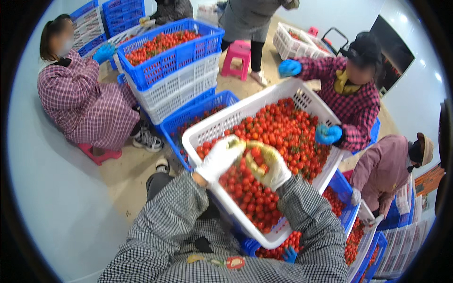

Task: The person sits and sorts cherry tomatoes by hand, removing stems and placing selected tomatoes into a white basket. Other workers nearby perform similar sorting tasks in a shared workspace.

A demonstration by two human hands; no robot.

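A white perforated plastic crate (208,128) of cherry tomatoes (279,123), some with green stems, lies before me. Both my hands wear white gloves with yellow-green stains on the fingers, and they meet above the tomatoes. My right hand (268,165) is curled round several cherry tomatoes (257,157). The fingertips of my left hand (223,155) are pinched close to the right fingertips; whether they grip anything is hidden. Across the crate, a co-worker's blue-gloved hand (328,134) is over its far right side, and the other blue glove (290,68) is raised beyond its back edge.
Stacked blue (170,60) and white crates (177,83) stand back left, beside a seated person. A blue crate (226,97) adjoins mine. A pink stool (238,58) stands behind. At right a bent person handles a white container (366,213). Another blue glove (289,254) shows below my crate.
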